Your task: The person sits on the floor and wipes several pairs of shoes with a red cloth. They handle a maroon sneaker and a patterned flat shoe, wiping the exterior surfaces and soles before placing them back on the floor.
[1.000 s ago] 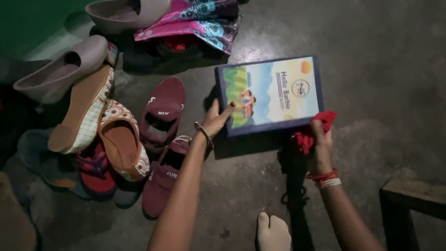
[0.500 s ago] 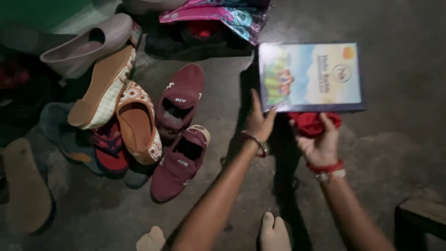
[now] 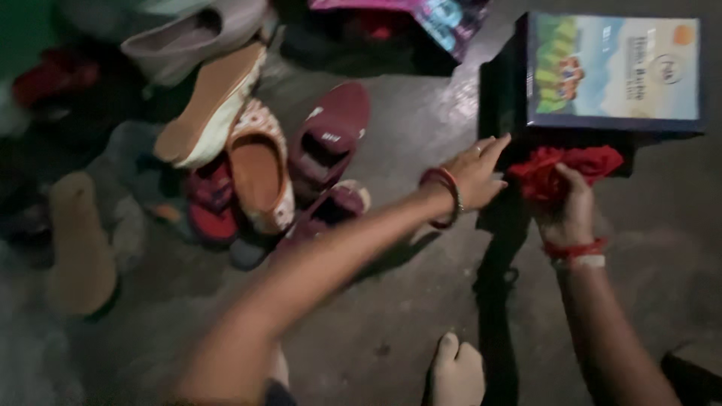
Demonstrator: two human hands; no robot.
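Observation:
A flat box [image 3: 613, 71] with a dark blue rim and a colourful picture lid sits on the grey floor at the upper right. My right hand [image 3: 570, 213] is closed around a crumpled red cloth [image 3: 565, 167] just below the box's near edge. My left hand [image 3: 475, 174] reaches toward the box's left corner with fingers spread, holding nothing; bangles circle that wrist. Two maroon shoes [image 3: 329, 139] lie to the left of my left forearm.
A heap of footwear lies on the left: an orange embroidered slipper [image 3: 259, 169], a tan wedge [image 3: 207, 113], a grey shoe [image 3: 192, 37], a beige sandal [image 3: 79, 244]. Patterned pink-and-blue fabric [image 3: 421, 11] is at the top. My toes [image 3: 455, 372] show at the bottom.
The view swung left and down, so box and hands now sit further right and higher. My left hand let go of the box's edge. The right hand keeps the cloth under the box.

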